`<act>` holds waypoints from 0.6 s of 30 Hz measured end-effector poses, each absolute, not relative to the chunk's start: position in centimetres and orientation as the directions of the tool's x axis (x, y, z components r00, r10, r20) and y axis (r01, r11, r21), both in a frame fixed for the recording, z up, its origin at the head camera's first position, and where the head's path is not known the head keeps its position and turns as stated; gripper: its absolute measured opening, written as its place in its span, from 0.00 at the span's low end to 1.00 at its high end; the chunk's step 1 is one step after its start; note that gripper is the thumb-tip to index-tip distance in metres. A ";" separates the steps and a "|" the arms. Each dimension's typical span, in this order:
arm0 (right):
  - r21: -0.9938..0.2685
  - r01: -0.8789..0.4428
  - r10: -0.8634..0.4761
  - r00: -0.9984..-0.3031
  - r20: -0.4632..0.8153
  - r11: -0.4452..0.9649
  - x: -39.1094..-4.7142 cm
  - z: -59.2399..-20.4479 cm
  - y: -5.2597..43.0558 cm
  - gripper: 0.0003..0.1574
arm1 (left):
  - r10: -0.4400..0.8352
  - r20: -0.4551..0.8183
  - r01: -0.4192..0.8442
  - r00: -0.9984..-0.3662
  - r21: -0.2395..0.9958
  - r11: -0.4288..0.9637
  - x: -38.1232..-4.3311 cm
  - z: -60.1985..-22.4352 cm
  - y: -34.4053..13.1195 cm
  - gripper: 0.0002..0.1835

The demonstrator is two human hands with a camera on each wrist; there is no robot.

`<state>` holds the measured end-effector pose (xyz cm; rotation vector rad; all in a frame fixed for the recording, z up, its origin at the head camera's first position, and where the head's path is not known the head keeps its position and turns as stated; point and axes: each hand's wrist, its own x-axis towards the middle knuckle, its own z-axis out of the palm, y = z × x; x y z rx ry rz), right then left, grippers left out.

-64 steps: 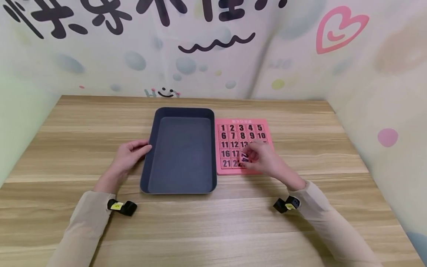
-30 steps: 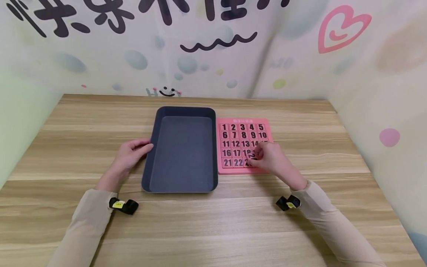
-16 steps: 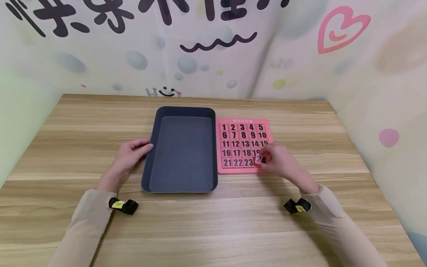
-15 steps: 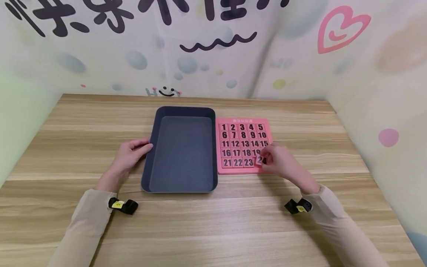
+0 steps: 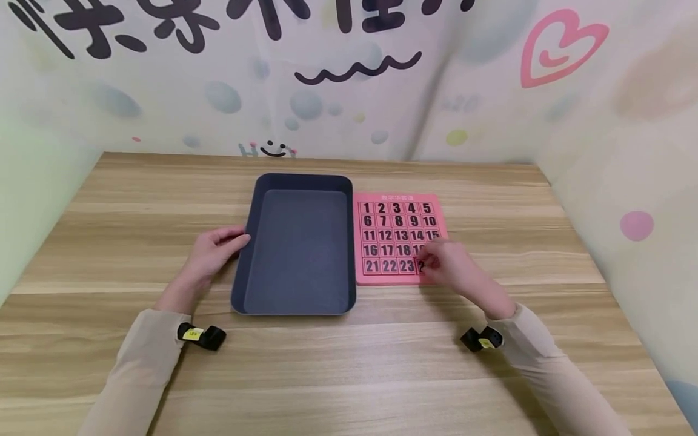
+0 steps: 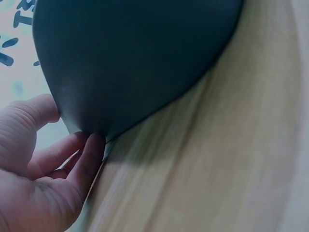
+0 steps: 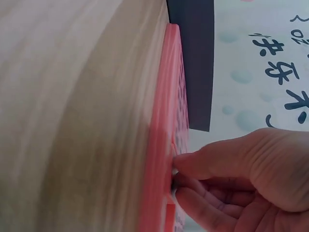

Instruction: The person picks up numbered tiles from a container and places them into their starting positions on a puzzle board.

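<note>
A dark rectangular baking tray (image 5: 297, 257) lies on the table. My left hand (image 5: 207, 257) touches its left side, thumb at the rim and fingertips against the outer wall (image 6: 140, 58). Flush with the tray's right side lies a pink number puzzle board (image 5: 382, 279), its visible tiles in counting order. My right hand (image 5: 449, 266) pinches the 24 tile (image 5: 422, 266) at its lower right part, right after the 23. The tile is mostly covered by my fingers. In the right wrist view, thumb and fingertips are right at the board's surface (image 7: 161, 121). My hand hides the board's lower right corner.
The wood-grain table (image 5: 349, 375) reaches back to a printed wall sheet (image 5: 338, 109). Black wrist cameras sit on the left cuff (image 5: 202, 336) and right cuff (image 5: 481, 339), above the tabletop.
My right hand has carried the 24 tile rightward from over the 23, turned it upright to read and lowered it into the spot after 23. The left hand has stayed at the tray.
</note>
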<state>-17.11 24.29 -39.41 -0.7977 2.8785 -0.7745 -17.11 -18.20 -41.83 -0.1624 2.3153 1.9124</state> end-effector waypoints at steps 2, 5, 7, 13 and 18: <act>-0.524 -0.453 -0.491 -0.868 0.074 0.721 -17.1 -39.5 24.3 0.10 | 0.000 -0.168 -0.164 -0.986 0.967 0.196 -17.1 -41.8 -18.2 0.28; -0.564 -0.375 -0.418 -0.907 0.056 0.736 -16.7 -39.3 24.7 0.08 | 0.004 -0.166 -0.162 -0.986 0.965 0.206 -17.0 -41.8 -18.1 0.28; -0.574 -0.311 -0.351 -0.935 0.042 0.758 -16.5 -39.2 25.1 0.07 | 0.009 -0.167 -0.161 -0.986 0.964 0.210 -17.0 -41.7 -18.1 0.28; -0.595 -0.245 -0.312 -0.950 -0.011 0.765 -16.2 -39.4 25.8 0.08 | 0.022 -0.173 -0.163 -0.985 0.958 0.234 -17.0 -41.6 -18.2 0.28; -0.593 -0.247 -0.307 -0.952 0.000 0.766 -16.1 -39.9 25.7 0.10 | 0.023 -0.174 -0.164 -0.984 0.958 0.237 -17.0 -41.6 -18.2 0.28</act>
